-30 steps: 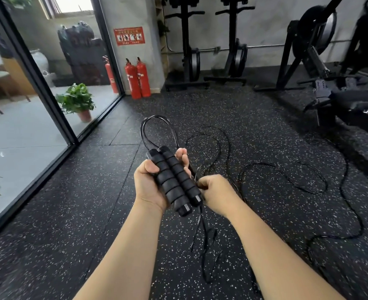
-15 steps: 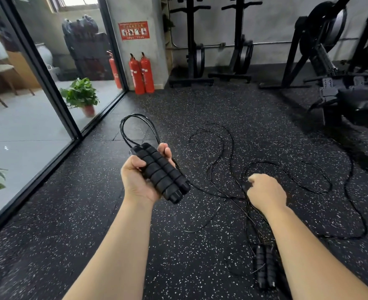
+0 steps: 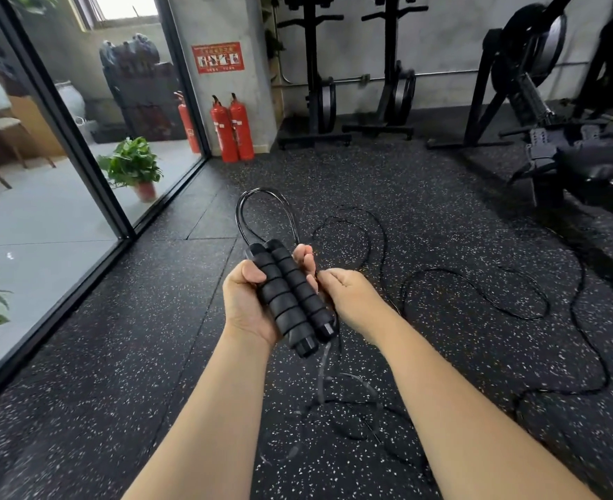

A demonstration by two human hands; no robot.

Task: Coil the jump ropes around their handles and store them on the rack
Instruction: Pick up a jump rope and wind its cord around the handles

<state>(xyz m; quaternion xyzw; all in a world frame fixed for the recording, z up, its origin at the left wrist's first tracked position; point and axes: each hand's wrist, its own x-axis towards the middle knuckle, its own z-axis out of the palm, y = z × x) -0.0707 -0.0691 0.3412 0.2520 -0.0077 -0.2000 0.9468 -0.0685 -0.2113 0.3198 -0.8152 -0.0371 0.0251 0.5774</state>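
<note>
My left hand [image 3: 245, 304] grips two black ribbed foam handles [image 3: 294, 301] of a jump rope, held side by side and tilted. A loop of black rope [image 3: 261, 211] rises from their far ends. My right hand [image 3: 350, 301] is pressed against the handles' right side, fingers curled around the thin rope there. More black rope [image 3: 478, 290] lies in loose curves on the floor to the right, and blurred strands [image 3: 334, 398] hang below the handles.
Black speckled rubber floor [image 3: 153, 355]. Glass wall [image 3: 45, 211] at left with potted plants [image 3: 131, 167]. Two red fire extinguishers [image 3: 231, 128] by the pillar. Black weight racks [image 3: 319, 84] along the back wall and a gym machine [image 3: 550, 131] at right.
My right hand, which had swung out to the right over the floor rope, has come back against the handles with the rope. The view tilted up; the second pair of handles left the frame.
</note>
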